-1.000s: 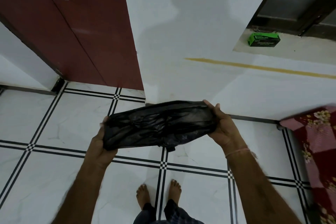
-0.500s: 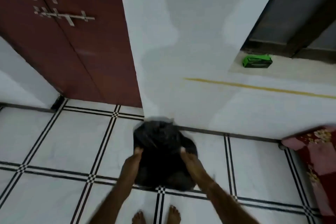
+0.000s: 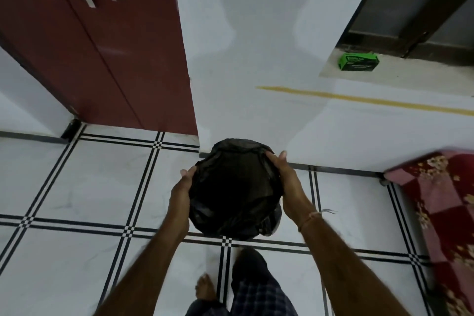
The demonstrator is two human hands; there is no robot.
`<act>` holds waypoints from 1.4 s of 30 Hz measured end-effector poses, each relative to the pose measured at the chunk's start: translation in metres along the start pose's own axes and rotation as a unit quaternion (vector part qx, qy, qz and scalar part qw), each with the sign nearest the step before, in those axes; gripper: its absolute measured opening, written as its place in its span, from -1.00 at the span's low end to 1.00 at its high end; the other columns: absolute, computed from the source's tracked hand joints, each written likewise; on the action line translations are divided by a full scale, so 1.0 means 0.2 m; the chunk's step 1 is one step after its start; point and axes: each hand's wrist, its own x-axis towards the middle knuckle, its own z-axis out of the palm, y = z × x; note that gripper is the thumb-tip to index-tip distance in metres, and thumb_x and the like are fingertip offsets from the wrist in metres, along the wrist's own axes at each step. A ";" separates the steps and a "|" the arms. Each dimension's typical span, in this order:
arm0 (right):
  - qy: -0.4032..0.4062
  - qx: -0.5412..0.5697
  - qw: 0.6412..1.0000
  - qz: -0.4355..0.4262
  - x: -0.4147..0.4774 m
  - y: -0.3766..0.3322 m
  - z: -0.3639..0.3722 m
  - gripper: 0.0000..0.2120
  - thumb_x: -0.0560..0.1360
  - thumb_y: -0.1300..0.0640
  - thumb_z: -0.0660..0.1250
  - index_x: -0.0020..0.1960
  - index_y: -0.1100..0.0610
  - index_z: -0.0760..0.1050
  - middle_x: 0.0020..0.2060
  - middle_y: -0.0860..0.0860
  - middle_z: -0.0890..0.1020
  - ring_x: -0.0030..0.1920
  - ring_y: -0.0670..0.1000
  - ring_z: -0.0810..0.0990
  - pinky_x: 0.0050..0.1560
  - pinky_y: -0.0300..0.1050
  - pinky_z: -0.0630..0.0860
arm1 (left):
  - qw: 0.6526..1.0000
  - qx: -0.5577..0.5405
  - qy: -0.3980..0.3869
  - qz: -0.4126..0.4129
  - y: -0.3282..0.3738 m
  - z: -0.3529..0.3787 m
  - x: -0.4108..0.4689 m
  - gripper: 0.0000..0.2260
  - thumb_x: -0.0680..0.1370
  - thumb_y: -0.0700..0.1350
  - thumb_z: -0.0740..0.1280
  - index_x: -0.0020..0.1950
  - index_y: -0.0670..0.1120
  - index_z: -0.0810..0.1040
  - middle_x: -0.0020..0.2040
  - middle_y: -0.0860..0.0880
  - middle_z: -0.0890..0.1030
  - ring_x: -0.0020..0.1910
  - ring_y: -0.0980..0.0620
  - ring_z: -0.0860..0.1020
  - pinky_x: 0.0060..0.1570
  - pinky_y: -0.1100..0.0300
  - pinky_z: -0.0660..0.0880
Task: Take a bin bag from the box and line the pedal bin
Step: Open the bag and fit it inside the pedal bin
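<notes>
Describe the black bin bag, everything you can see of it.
The black bin bag is thin, glossy, crinkled plastic, spread into a rounded, dome-like shape with a dark centre. It looks stretched over something round beneath, but no bin surface shows, so that cannot be confirmed. Loose folds bunch at its lower right edge. The left hand grips its left side and the right hand its right side, fingers curled over the edges. It is above the tiled floor, near the base of the white wall.
</notes>
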 end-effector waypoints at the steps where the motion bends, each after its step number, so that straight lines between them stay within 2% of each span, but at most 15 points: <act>1: 0.003 -0.006 1.000 -0.002 -0.01 0.04 0.00 -0.45 0.68 -0.24 0.01 0.37 0.05 0.58 0.19 -0.03 0.73 0.14 -0.13 0.71 -0.04 -0.37 0.60 | 1.000 0.001 -0.010 0.004 -0.02 -0.01 -0.02 -0.42 0.50 0.48 0.16 0.37 0.21 0.59 0.31 0.03 0.66 0.32 -0.05 0.59 0.37 -0.11 0.48; 5: 0.014 -0.025 1.000 0.009 -0.04 0.12 0.00 -0.43 0.65 -0.31 0.02 0.34 -0.01 0.60 0.23 -0.04 0.71 0.24 -0.08 0.67 0.13 -0.25 0.54 | 0.999 0.011 -0.032 0.012 -0.05 0.01 -0.06 -0.38 0.50 0.45 0.09 0.46 0.21 0.49 0.37 0.05 0.59 0.35 -0.01 0.54 0.39 -0.05 0.45; 10: 0.023 -0.041 0.999 0.017 0.03 0.18 -0.01 -0.44 0.66 -0.30 0.03 0.31 0.00 0.63 0.19 -0.04 0.73 0.22 -0.08 0.68 0.06 -0.30 0.56 | 0.999 0.021 -0.045 0.004 -0.13 0.02 -0.02 -0.33 0.49 0.49 0.12 0.50 0.18 0.45 0.41 0.02 0.57 0.39 -0.03 0.52 0.42 -0.10 0.44; 14: 0.037 -0.042 0.998 0.041 0.13 0.29 -0.04 -0.43 0.62 -0.34 0.04 0.31 -0.04 0.62 0.20 -0.02 0.72 0.24 -0.03 0.67 0.13 -0.20 0.54 | 0.998 0.023 -0.056 -0.029 -0.27 0.04 0.08 -0.33 0.48 0.49 0.14 0.50 0.20 0.45 0.42 0.04 0.57 0.40 -0.01 0.52 0.44 -0.15 0.41; 17: 0.061 -0.003 0.996 0.066 0.22 0.41 -0.09 -0.46 0.64 -0.30 0.04 0.28 -0.03 0.63 0.15 0.00 0.74 0.18 -0.02 0.70 0.01 -0.25 0.61 | 0.996 0.014 -0.053 -0.065 -0.41 0.07 0.20 -0.32 0.47 0.50 0.18 0.48 0.18 0.48 0.40 0.03 0.59 0.39 -0.02 0.54 0.44 -0.16 0.41; 20: 0.072 0.046 0.992 0.088 0.33 0.54 -0.15 -0.46 0.64 -0.29 0.02 0.26 -0.02 0.64 0.16 0.03 0.74 0.18 -0.01 0.71 -0.01 -0.23 0.63 | 0.994 -0.018 -0.044 -0.103 -0.53 0.12 0.35 -0.46 0.60 0.36 0.12 0.46 0.12 0.50 0.36 0.01 0.62 0.35 -0.02 0.57 0.42 -0.13 0.43; 22: 0.088 0.059 0.990 0.090 0.47 0.61 -0.19 -0.44 0.62 -0.31 0.03 0.26 -0.01 0.64 0.15 0.04 0.74 0.17 0.00 0.72 -0.07 -0.25 0.65 | 0.992 -0.046 -0.028 -0.114 -0.60 0.15 0.49 -0.45 0.59 0.32 0.11 0.48 0.09 0.49 0.38 -0.02 0.61 0.35 -0.03 0.57 0.41 -0.11 0.44; 25: 0.107 0.092 0.987 0.082 0.73 0.66 -0.22 -0.41 0.58 -0.33 0.05 0.21 0.05 0.63 0.06 0.06 0.77 0.03 -0.03 0.76 -0.17 -0.24 0.66 | 0.992 -0.086 0.006 -0.088 -0.63 0.20 0.71 -0.42 0.57 0.31 0.17 0.49 0.05 0.47 0.41 -0.10 0.58 0.36 -0.10 0.56 0.38 -0.12 0.46; 27: 0.120 0.095 0.986 0.070 0.91 0.71 -0.25 -0.39 0.64 -0.30 -0.02 0.31 0.09 0.58 0.06 0.03 0.77 0.01 -0.05 0.76 -0.17 -0.24 0.66 | 0.993 -0.103 0.012 -0.052 -0.63 0.24 0.86 -0.37 0.55 0.34 0.21 0.52 0.02 0.43 0.43 -0.15 0.55 0.40 -0.17 0.53 0.41 -0.23 0.42; 29: 0.139 0.084 0.985 0.058 1.03 0.74 -0.29 -0.35 0.66 -0.32 -0.05 0.43 0.08 0.52 0.16 0.00 0.74 0.11 -0.06 0.73 -0.08 -0.24 0.66 | 0.993 -0.109 0.032 -0.012 -0.60 0.26 0.95 -0.31 0.53 0.37 0.22 0.56 0.03 0.38 0.47 -0.12 0.51 0.44 -0.16 0.49 0.45 -0.26 0.36; 33: 0.149 0.120 0.981 0.013 1.16 0.77 -0.39 -0.26 0.65 -0.36 -0.13 0.49 0.12 0.45 0.33 0.02 0.65 0.36 0.01 0.59 0.34 -0.04 0.50 | 0.992 -0.070 0.043 0.097 -0.58 0.28 1.01 -0.43 0.65 0.29 0.07 0.60 0.08 0.30 0.56 0.01 0.41 0.55 -0.05 0.36 0.50 -0.22 0.28; 35: 0.138 0.137 0.981 -0.005 1.18 0.80 -0.42 -0.24 0.64 -0.36 -0.16 0.49 0.13 0.44 0.33 0.02 0.65 0.36 0.00 0.60 0.35 -0.06 0.53 | 0.989 -0.045 0.042 0.134 -0.63 0.30 1.02 -0.42 0.64 0.28 0.05 0.61 0.08 0.29 0.56 0.08 0.40 0.55 0.02 0.35 0.50 -0.17 0.30; 38: 0.134 0.144 0.980 0.014 1.25 0.95 -0.44 -0.22 0.62 -0.39 -0.15 0.51 0.11 0.43 0.36 0.01 0.63 0.40 0.03 0.56 0.44 0.03 0.42 | 0.992 -0.020 0.066 0.107 -0.81 0.31 1.08 -0.46 0.64 0.26 0.07 0.59 0.10 0.34 0.52 0.12 0.45 0.49 0.11 0.43 0.48 -0.11 0.38; 40: 0.128 0.128 0.982 0.045 1.32 1.07 -0.42 -0.22 0.61 -0.41 -0.12 0.52 0.08 0.43 0.36 0.01 0.62 0.41 0.05 0.55 0.52 0.15 0.32 | 0.995 -0.021 0.077 0.063 -0.94 0.30 1.17 -0.49 0.64 0.28 0.11 0.56 0.14 0.38 0.50 0.11 0.48 0.46 0.07 0.46 0.45 -0.14 0.40; 42: 0.114 0.119 0.984 0.072 1.41 1.21 -0.41 -0.23 0.61 -0.42 -0.12 0.49 0.06 0.46 0.33 0.00 0.65 0.39 0.05 0.57 0.51 0.18 0.33 | 0.997 -0.002 0.066 0.027 -1.08 0.27 1.29 -0.49 0.61 0.31 0.14 0.53 0.19 0.41 0.46 0.11 0.53 0.44 0.02 0.49 0.43 -0.17 0.42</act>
